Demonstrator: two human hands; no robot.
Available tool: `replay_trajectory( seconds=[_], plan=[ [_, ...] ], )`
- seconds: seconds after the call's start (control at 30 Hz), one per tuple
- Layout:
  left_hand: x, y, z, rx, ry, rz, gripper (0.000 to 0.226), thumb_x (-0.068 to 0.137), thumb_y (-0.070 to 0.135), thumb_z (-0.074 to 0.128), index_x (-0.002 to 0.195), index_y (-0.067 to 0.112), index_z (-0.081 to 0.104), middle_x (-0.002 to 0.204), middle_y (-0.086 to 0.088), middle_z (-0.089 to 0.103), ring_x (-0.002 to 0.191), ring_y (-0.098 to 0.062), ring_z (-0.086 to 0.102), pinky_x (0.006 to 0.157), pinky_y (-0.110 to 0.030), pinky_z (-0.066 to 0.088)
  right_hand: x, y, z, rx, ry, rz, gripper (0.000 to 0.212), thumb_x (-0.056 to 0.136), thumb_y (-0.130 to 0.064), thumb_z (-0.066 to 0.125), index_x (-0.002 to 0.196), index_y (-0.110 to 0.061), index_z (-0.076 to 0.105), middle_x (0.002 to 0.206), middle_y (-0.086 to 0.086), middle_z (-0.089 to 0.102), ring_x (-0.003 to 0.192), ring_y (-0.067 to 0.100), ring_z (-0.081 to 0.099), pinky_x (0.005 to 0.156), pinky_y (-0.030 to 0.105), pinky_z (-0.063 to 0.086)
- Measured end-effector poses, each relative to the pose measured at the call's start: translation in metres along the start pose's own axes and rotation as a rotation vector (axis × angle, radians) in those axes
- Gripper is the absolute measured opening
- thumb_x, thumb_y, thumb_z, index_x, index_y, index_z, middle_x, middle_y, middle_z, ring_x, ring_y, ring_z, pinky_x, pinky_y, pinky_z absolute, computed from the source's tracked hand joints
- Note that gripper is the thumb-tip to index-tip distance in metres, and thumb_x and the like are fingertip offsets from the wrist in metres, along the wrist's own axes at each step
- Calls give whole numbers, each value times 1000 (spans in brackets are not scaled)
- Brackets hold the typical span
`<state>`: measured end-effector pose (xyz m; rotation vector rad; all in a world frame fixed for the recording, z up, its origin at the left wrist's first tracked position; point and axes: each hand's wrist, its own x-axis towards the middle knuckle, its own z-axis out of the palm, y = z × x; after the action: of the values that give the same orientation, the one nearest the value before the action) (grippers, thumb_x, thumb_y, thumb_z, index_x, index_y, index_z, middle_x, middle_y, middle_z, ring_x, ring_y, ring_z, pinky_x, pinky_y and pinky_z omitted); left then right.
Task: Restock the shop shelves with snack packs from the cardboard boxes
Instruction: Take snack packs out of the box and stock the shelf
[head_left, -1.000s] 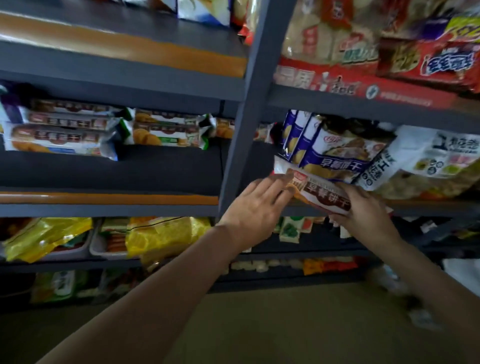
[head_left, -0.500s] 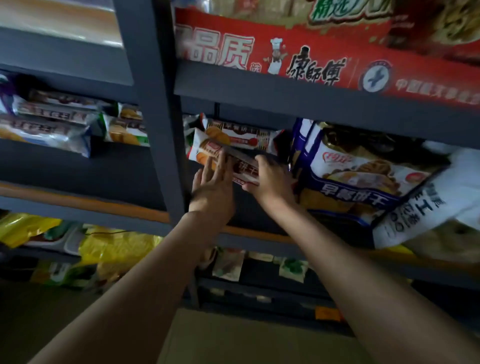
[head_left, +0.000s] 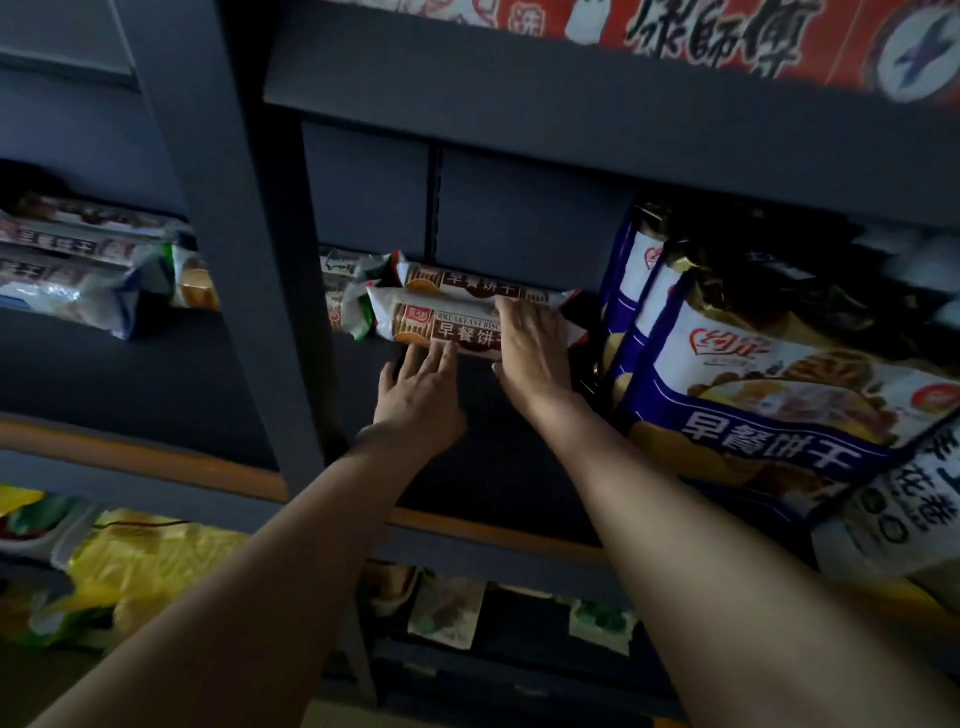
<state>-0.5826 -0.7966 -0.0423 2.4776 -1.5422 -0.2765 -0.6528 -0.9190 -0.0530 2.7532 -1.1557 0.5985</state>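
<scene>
A long white-and-brown biscuit pack (head_left: 441, 325) lies flat on the dark shelf (head_left: 498, 467), in front of a matching pack (head_left: 467, 280) at the back. My right hand (head_left: 535, 353) covers the pack's right end, fingers over its face and thumb at its lower edge. My left hand (head_left: 421, 400) reaches in from below left, and its straight fingertips touch the pack's front edge. No cardboard box is in view.
Blue-and-white biscuit bags (head_left: 769, 395) stand close to the right of my hands, with a white bag (head_left: 893, 519) below them. A dark upright post (head_left: 244, 260) splits the bays. More packs (head_left: 72, 270) lie in the left bay. Yellow bags (head_left: 150, 561) fill the shelf below.
The pack has gone from the shelf's front edge to deep in the bay, in front of the back pack. My view has moved closer and to the right.
</scene>
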Motion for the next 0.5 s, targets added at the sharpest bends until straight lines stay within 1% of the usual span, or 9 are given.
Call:
replay_trajectory(
  seconds=[0.07,0.13,0.2,0.27,0.33,0.37,0.4,0.43,0.5],
  plan=[
    [-7,2,-3,-67,18,31,78,90,21,50,149,14,-1,158,0,0,146,-18,-3,118,-38,7,-5,-4,-7,15,-58,43,54,91,-10,52,141,-14,30,148,12,28,137,32,23,116,44,15],
    [-21,8,-8,-84,53,81,75,91,20,49,149,13,3,158,-2,5,146,-18,3,118,-34,10,-17,-11,-22,66,-96,48,59,92,-8,50,145,-13,23,153,14,15,142,33,13,117,45,11],
    [-45,12,-18,-105,109,119,68,90,18,48,149,12,14,155,-5,17,143,-21,18,114,-31,21,-35,-20,-43,171,-106,15,63,90,-3,50,146,-10,21,154,15,12,143,32,8,118,44,11],
    [-81,12,-31,-128,179,182,55,90,14,46,143,13,31,145,-5,34,127,-26,43,98,-34,38,-60,-31,-72,354,-105,35,63,89,-1,50,145,-9,23,154,15,13,143,30,6,118,40,13],
    [-124,6,-47,-121,252,298,43,87,16,41,129,13,48,128,-5,50,99,-28,61,74,-36,51,-87,-43,-104,484,-110,62,59,89,1,51,142,-8,26,150,13,18,143,28,9,114,32,17],
    [-147,0,-54,-117,276,326,40,85,20,37,121,14,55,119,-4,56,85,-29,65,62,-35,52,-101,-49,-118,511,-107,60,58,88,1,51,141,-8,29,148,14,22,141,27,15,111,30,21],
    [-168,-9,-59,-123,275,307,40,83,24,34,114,14,58,111,-4,59,76,-29,65,55,-35,52,-115,-54,-131,520,-115,54,56,88,1,52,139,-7,32,145,14,26,138,27,22,108,28,26],
    [-187,-19,-64,-133,261,254,41,82,27,31,109,14,59,106,-4,59,71,-31,64,52,-36,52,-125,-59,-141,516,-139,46,54,88,1,52,138,-7,34,142,13,28,135,26,27,105,27,28],
    [-214,-39,-74,-130,258,162,44,81,28,27,104,12,59,102,-8,59,67,-37,63,48,-41,50,-132,-64,-155,474,-223,35,51,88,0,52,136,-7,37,141,12,31,133,25,30,103,26,28]
  ],
)
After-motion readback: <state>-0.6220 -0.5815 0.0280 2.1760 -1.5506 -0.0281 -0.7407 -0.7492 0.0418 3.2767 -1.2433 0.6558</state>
